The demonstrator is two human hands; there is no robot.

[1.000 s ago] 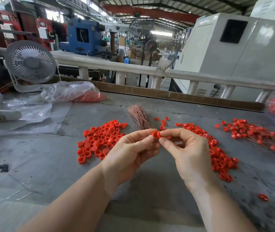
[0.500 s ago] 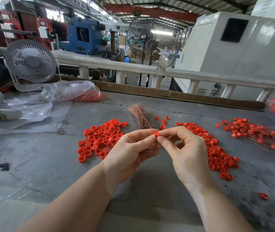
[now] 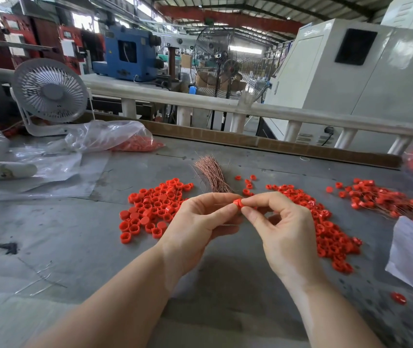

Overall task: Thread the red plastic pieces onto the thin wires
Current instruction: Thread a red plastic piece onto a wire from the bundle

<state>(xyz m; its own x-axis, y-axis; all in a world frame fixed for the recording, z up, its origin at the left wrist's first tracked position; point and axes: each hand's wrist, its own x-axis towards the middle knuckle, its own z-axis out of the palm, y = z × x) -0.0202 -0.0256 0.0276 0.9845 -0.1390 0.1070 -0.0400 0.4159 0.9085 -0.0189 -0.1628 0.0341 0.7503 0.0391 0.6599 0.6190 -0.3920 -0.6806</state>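
Cap (image 3: 238, 203), small, light, stiff and likely slick, sits mid-table above the grey top, pinched at its rim between left hand (image 3: 201, 223) and right hand (image 3: 279, 228) fingertips; wire there too fine to see.

Red plastic pieces (image 3: 157, 207), copper-pink wires (image 3: 211, 175) (grey table (image 3: 49, 229)).

red piles (image 3: 155, 204) flanking hands (image 3: 238, 222), bare table (image 3: 49, 234) left

No text, label or number is legible anywhere.
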